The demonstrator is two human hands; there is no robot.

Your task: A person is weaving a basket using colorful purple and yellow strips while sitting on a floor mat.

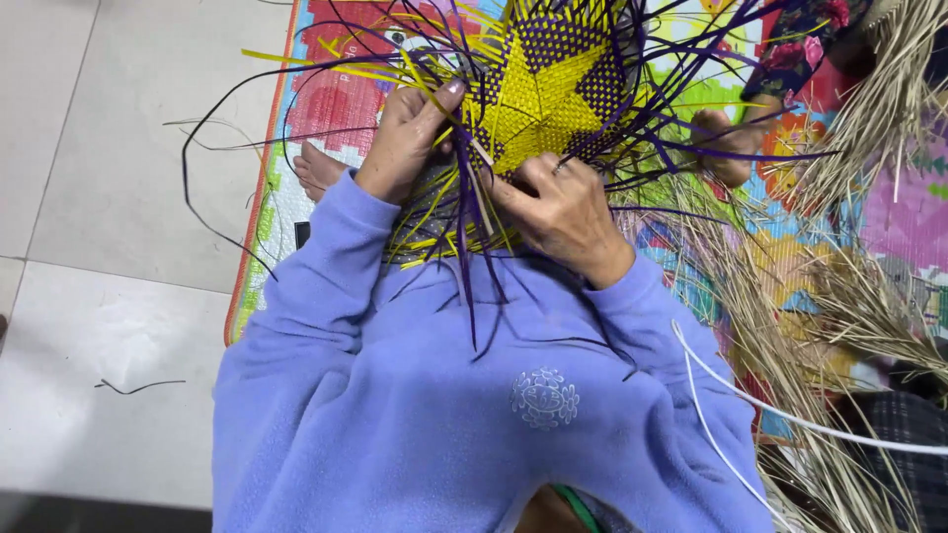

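On a bright play mat (296, 148), left hand (403, 138) at ten o'clock and right hand (565, 212) pinch strips of the yellow-purple woven panel (538, 84), mid-weave, with tight tucking apparently needed.

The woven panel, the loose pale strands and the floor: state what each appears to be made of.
Woven panel: flat yellow and purple strips, glossy and even in colour, probably plastic or dyed leaf. Pale strands: dry straw-like plant fibre, matte, beige and uneven. Floor: large smooth light tiles with grout lines, likely ceramic.
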